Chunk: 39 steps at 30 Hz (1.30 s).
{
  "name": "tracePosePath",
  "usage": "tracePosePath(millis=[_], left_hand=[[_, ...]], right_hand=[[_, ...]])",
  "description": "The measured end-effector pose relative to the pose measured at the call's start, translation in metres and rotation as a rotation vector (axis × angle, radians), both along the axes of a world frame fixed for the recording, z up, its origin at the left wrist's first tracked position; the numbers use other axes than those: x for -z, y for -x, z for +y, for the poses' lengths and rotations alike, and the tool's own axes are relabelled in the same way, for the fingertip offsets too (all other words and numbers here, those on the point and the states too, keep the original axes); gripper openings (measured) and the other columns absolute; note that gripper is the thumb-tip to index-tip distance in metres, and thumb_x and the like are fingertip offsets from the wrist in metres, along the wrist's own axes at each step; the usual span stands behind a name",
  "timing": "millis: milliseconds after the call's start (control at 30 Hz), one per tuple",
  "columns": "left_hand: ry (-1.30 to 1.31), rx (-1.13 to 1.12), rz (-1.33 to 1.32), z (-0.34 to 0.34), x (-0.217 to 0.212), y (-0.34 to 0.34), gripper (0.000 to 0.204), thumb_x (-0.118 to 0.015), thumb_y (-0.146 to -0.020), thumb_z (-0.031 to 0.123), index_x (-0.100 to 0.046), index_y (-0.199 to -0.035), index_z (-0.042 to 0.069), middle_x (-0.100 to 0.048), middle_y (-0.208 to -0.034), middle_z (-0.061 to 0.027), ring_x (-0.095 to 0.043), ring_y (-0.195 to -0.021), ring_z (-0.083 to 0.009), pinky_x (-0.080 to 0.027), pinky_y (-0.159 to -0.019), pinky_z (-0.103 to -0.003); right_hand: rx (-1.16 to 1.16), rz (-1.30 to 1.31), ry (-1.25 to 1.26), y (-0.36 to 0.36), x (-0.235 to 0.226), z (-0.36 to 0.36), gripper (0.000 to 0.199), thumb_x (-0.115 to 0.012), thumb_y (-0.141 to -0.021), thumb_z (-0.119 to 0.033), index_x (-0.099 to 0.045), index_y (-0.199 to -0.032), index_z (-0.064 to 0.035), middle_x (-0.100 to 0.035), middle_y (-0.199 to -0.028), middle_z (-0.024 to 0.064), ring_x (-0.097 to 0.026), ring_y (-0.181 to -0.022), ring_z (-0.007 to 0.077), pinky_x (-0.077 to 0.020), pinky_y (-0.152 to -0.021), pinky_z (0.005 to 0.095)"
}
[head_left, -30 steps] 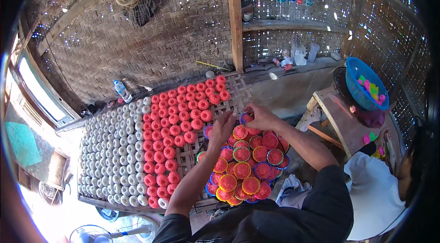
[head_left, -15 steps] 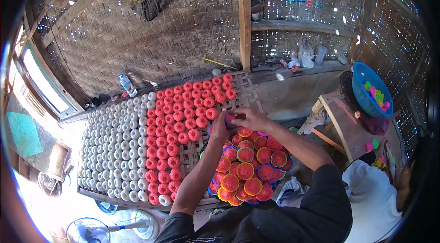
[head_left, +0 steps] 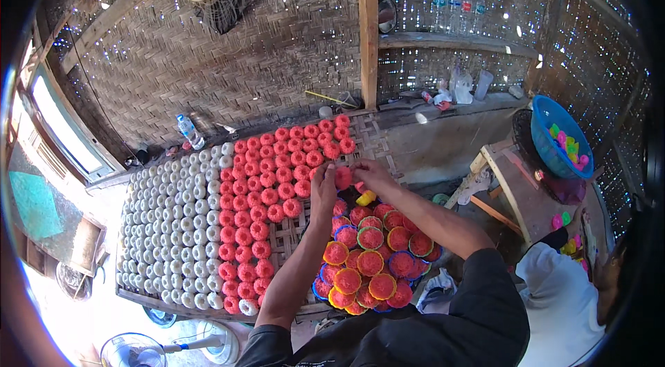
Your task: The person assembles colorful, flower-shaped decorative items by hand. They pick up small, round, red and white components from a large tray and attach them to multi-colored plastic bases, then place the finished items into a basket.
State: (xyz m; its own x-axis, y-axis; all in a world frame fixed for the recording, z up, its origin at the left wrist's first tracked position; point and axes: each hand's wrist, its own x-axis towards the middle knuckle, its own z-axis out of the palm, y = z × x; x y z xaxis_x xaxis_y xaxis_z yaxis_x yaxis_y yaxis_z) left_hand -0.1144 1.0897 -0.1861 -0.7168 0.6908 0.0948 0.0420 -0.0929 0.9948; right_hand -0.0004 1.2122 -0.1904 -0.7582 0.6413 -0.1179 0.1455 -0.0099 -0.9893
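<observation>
Head view: both hands (head_left: 346, 183) pinch red cake (head_left: 343, 177) over basin (head_left: 320, 290) of filled cups.

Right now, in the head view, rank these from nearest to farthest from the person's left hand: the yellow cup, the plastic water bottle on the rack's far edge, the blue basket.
1. Yellow cup: just right of the left hand.
2. Plastic water bottle: far left, by the woven wall.
3. Blue basket: far right, on the wooden stand.
</observation>
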Motion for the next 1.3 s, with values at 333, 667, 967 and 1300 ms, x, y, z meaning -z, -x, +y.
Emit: tracePosePath(millis=[333, 667, 967, 1300], left_hand=[[0.084, -0.095, -0.025, 0.002, -0.025, 0.01, 0.038, -0.051, -0.1, 0.033, -0.061, -0.12, 0.002, -0.063, -0.098, -0.0043, -0.056, -0.09, -0.0146, -0.045, -0.082, -0.029], [0.208, -0.164, 0.001, -0.049, -0.02, 0.02, 0.047, -0.052, -0.099, 0.035, -0.057, -0.127, -0.002, -0.063, -0.114, -0.0124, -0.058, -0.104, -0.0189, -0.044, -0.092, -0.032], [0.17, -0.151, -0.033, -0.052, 0.003, 0.038, 0.047, -0.051, -0.1, 0.036, -0.057, -0.127, -0.002, -0.063, -0.112, -0.0111, -0.058, -0.104, -0.0188, -0.044, -0.094, -0.032], [0.129, -0.017, 0.0, -0.04, -0.024, 0.017, 0.044, -0.052, -0.1, 0.036, -0.06, -0.124, -0.001, -0.064, -0.108, -0.0078, -0.058, -0.099, -0.0156, -0.044, -0.09, -0.03]], right_hand=[[0.195, -0.118, -0.056, 0.044, 0.021, 0.08, 0.035, -0.076, -0.08, -0.023, -0.066, -0.108, -0.0044, -0.07, -0.097, 0.0061, -0.067, -0.08, 0.0155, -0.0546, -0.057, 0.0308], [0.641, -0.242, -0.596, 0.131, 0.078, 0.209, 0.034, -0.083, -0.07, -0.028, -0.071, -0.092, -0.0055, -0.071, -0.089, 0.0158, -0.07, -0.082, 0.0299, -0.0551, -0.077, 0.0402], [0.571, -0.262, -1.073, 0.099, 0.043, 0.169, 0.026, -0.068, -0.084, -0.033, -0.071, -0.091, -0.0077, -0.07, -0.089, 0.0139, -0.068, -0.087, 0.0344, -0.0542, -0.078, 0.0452], [-0.692, -0.517, -0.747, 0.01, 0.018, 0.081, 0.032, -0.073, -0.072, -0.024, -0.072, -0.1, -0.0076, -0.072, -0.082, 0.0101, -0.07, -0.082, 0.0228, -0.0543, -0.074, 0.0384]])
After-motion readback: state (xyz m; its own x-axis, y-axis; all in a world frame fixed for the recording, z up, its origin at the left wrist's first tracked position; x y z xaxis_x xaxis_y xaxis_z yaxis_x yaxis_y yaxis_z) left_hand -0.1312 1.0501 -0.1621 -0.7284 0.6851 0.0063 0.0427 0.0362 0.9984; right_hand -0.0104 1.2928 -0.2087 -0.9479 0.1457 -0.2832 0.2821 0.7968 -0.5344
